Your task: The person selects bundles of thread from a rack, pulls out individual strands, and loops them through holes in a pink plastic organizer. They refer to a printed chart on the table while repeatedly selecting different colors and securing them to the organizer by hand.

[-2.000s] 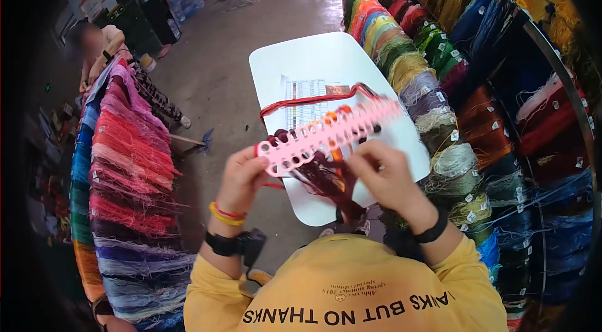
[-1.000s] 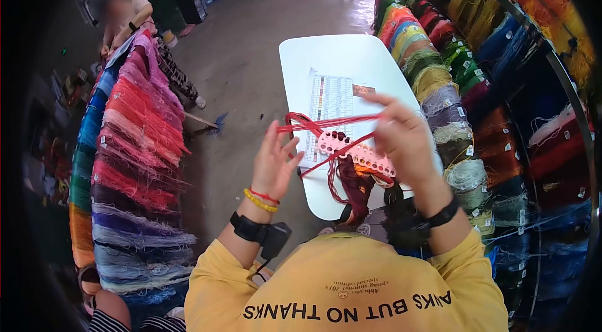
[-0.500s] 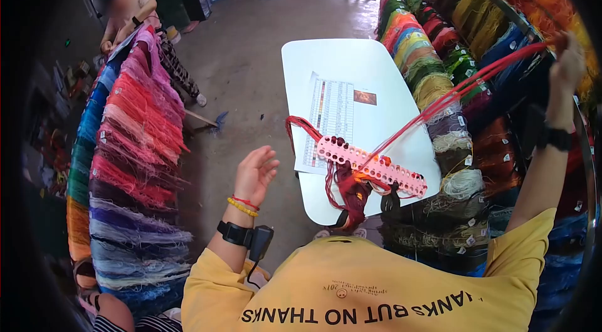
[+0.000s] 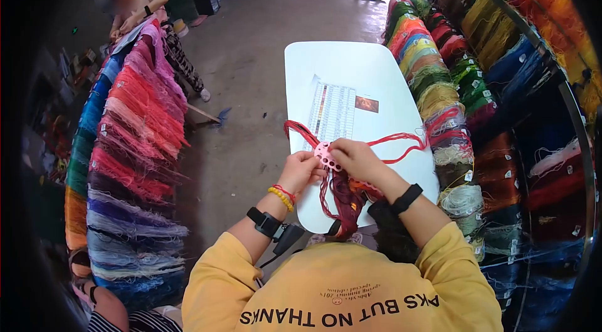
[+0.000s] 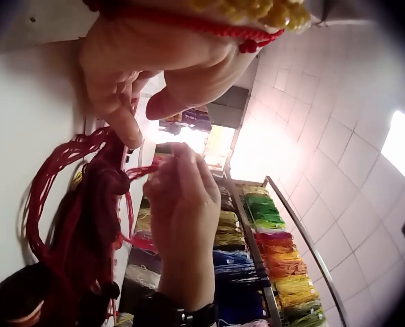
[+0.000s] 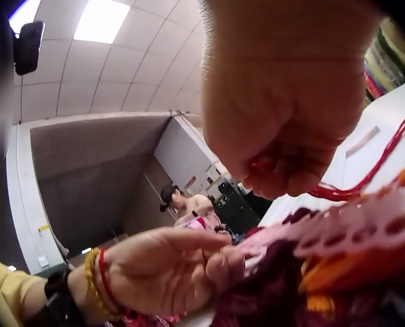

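The pink strip with holes [image 4: 326,157] lies at the table's near left, dark red and orange threads [image 4: 347,197] hanging from its near side. My left hand [image 4: 300,172] pinches its left end between thumb and fingers. Just right of that, my right hand [image 4: 360,159] has its fingers curled round red thread, a bit of which shows between them in the right wrist view. A loop of red thread [image 4: 401,137] trails right over the table's edge; another red bundle [image 4: 298,125] lies to the left. My right hand covers part of the strip.
A printed chart [image 4: 335,106] and a small picture [image 4: 367,104] lie on the white table [image 4: 338,59]. Racks of coloured yarn stand close on the right [image 4: 439,97] and the left [image 4: 135,144]. A person [image 4: 150,3] stands behind the left rack.
My right hand has come back from the far right, where it stretched the red threads, to the strip's left end. My left hand has moved right and taken hold of the strip.
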The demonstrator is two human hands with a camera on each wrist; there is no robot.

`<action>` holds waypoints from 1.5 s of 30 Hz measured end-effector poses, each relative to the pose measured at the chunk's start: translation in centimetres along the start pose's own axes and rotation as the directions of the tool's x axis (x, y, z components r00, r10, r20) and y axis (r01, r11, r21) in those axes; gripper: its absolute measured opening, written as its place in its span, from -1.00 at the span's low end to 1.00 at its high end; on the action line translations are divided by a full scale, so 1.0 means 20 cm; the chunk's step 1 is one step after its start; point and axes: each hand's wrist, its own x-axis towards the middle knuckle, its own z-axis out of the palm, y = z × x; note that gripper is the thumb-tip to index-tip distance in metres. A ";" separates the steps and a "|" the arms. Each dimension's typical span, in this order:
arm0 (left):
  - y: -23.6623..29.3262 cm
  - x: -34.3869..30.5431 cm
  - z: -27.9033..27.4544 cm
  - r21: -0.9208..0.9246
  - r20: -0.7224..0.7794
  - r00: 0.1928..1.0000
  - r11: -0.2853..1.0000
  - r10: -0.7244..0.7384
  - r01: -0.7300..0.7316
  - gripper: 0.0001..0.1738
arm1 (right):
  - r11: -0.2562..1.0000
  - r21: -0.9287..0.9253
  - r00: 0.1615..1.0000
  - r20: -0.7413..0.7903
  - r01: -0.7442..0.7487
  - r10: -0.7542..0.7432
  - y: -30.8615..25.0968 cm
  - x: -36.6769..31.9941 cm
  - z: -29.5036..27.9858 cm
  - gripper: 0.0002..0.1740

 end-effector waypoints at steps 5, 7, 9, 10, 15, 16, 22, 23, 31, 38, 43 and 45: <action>0.02 0.01 0.05 0.041 -0.074 0.993 0.996 0.088 -0.085 -0.85 | 0.970 -0.184 0.987 0.049 0.157 -0.150 0.00 0.04 0.04 -0.80; 0.02 0.01 0.07 -0.017 -0.076 0.994 0.997 0.072 -0.074 -0.85 | 0.941 -0.304 0.986 0.120 0.147 -0.116 -0.03 0.05 0.03 -0.82; 0.02 0.01 0.06 -0.072 -0.045 0.997 0.995 0.068 -0.071 -0.85 | 0.898 -0.412 0.980 0.178 0.157 -0.090 -0.05 0.05 0.02 -0.83; 0.02 0.00 0.06 -0.099 -0.028 0.997 0.993 0.066 -0.068 -0.85 | 0.873 -0.458 0.976 0.202 0.169 -0.083 -0.05 0.05 0.02 -0.83; 0.03 -0.01 0.09 -0.242 0.032 0.998 0.969 0.055 -0.045 -0.82 | 0.816 -0.561 0.974 0.227 0.143 -0.015 -0.13 0.04 -0.01 -0.82; 0.02 0.00 0.09 -0.258 0.047 0.997 0.965 0.064 -0.050 -0.82 | 0.815 -0.560 0.977 0.212 0.150 -0.034 -0.12 0.04 0.00 -0.83; -0.02 0.02 0.11 -0.178 0.012 0.990 0.975 0.138 -0.134 -0.85 | 0.819 -0.572 0.984 0.165 0.039 0.068 -0.12 0.04 0.01 -0.79; -0.04 0.03 0.11 -0.142 0.013 0.989 0.979 0.147 -0.144 -0.85 | 0.824 -0.566 0.976 0.170 -0.016 0.136 -0.14 0.04 0.00 -0.78; 0.02 0.06 -0.03 0.644 0.022 0.922 0.700 0.388 -0.309 -0.88 | 0.961 -0.171 0.967 0.093 -0.220 0.238 -0.13 -0.04 -0.04 -0.67; 0.15 -0.06 -0.20 0.458 0.004 0.994 0.884 0.107 -0.096 -0.88 | 0.951 -0.207 0.966 0.069 -0.230 0.248 -0.02 -0.07 0.01 -0.70; 0.12 -0.01 -0.19 0.472 -0.004 0.997 0.879 0.080 -0.069 -0.81 | 0.949 -0.188 0.965 0.028 -0.252 0.262 -0.02 -0.08 0.03 -0.72; 0.09 0.00 -0.19 0.552 0.017 0.986 0.821 0.165 -0.147 -0.80 | 0.954 -0.167 0.968 -0.013 -0.249 0.251 -0.01 -0.09 0.05 -0.73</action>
